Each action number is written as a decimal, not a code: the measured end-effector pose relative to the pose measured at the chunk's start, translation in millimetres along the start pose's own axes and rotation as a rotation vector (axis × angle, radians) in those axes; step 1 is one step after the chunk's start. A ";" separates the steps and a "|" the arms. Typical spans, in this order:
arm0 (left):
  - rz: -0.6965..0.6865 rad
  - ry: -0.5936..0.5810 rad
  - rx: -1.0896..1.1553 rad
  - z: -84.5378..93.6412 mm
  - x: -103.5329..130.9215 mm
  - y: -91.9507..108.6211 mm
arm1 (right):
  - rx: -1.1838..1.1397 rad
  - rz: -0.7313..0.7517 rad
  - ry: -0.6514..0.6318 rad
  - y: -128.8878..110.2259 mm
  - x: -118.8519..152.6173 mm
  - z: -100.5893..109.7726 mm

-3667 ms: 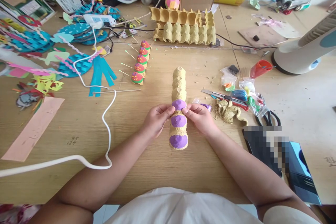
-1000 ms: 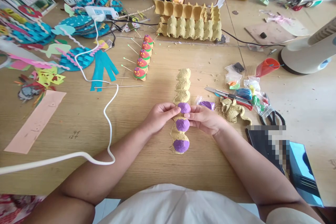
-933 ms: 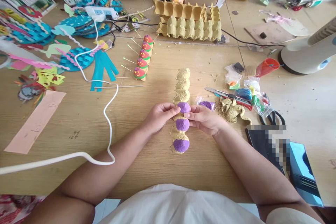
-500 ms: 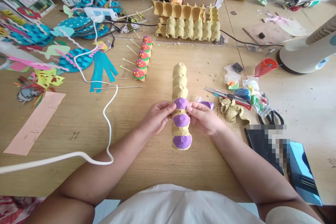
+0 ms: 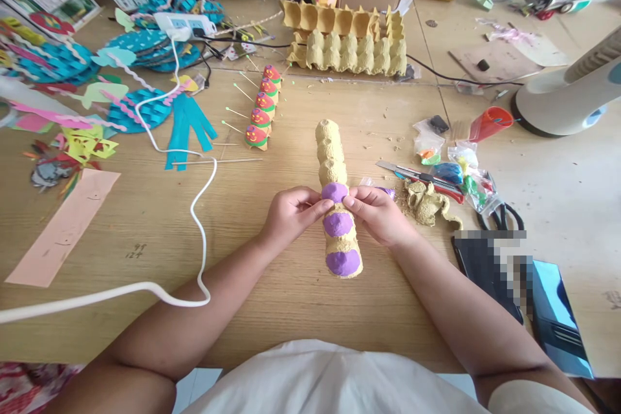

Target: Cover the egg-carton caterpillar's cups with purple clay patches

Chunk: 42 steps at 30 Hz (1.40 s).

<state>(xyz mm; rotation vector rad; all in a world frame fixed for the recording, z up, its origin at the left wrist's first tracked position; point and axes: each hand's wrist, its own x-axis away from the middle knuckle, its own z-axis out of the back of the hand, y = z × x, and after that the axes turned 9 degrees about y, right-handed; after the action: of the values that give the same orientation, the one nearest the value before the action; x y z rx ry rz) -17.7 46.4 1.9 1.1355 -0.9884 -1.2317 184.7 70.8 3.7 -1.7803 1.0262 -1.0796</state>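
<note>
While the fingers of the left hand (image 5: 295,215) and right hand (image 5: 378,212) pinch its sides at the third purple bump from the near end, the egg-carton strip (image 5: 339,224) lies between them, slanted where it stood nearly straight half a second ago. The left thumb now reaches further over it. Left of and beyond the fingers, the painted caterpillar row (image 5: 261,110) stays on the worktop (image 5: 276,310). Just beside the right fingers, a purple packet (image 5: 389,192) is more hidden than before. Further right, one clear bag (image 5: 427,143) contains orange and green material, a neighbouring bag (image 5: 449,173) blue; beyond them, something blue shows at the mouth of a red cup (image 5: 489,123). The strip's long axis runs away from the person, bare end pointing beyond the fingers and slightly left, purple end nearer and slightly right.
</note>
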 end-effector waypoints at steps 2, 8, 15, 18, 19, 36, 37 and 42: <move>-0.029 0.005 -0.035 0.2 0.1 -0.6 | 0.018 0.012 -0.014 -0.7 -0.5 0.1; -0.077 0.011 -0.090 1.1 -0.7 -2.1 | 0.096 0.031 -0.014 -5.2 -0.2 -1.0; 0.236 -0.038 0.398 -5.9 -1.6 -12.6 | -0.023 -0.009 0.005 -1.0 0.7 -1.6; 0.358 -0.012 0.536 -11.0 -2.0 -12.1 | -0.039 -0.020 0.007 1.6 0.7 -1.1; 0.376 -0.010 0.556 -12.2 -2.0 -11.0 | -0.045 -0.026 0.003 2.3 0.6 -0.8; 0.377 -0.046 0.518 -14.5 2.8 -8.2 | 0.112 0.044 0.077 -0.7 0.4 -2.4; 0.379 -0.049 0.520 -14.6 2.9 -8.0 | 0.119 0.046 0.080 -0.6 0.4 -1.9; 0.383 -0.044 0.549 -14.4 3.0 -6.5 | 0.063 0.013 0.045 2.6 0.3 1.5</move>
<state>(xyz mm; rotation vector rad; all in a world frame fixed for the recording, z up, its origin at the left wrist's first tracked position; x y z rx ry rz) -4.5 44.9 -7.2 1.2553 -1.5544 -0.6926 185.5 69.9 0.9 -1.7039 1.0182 -1.1358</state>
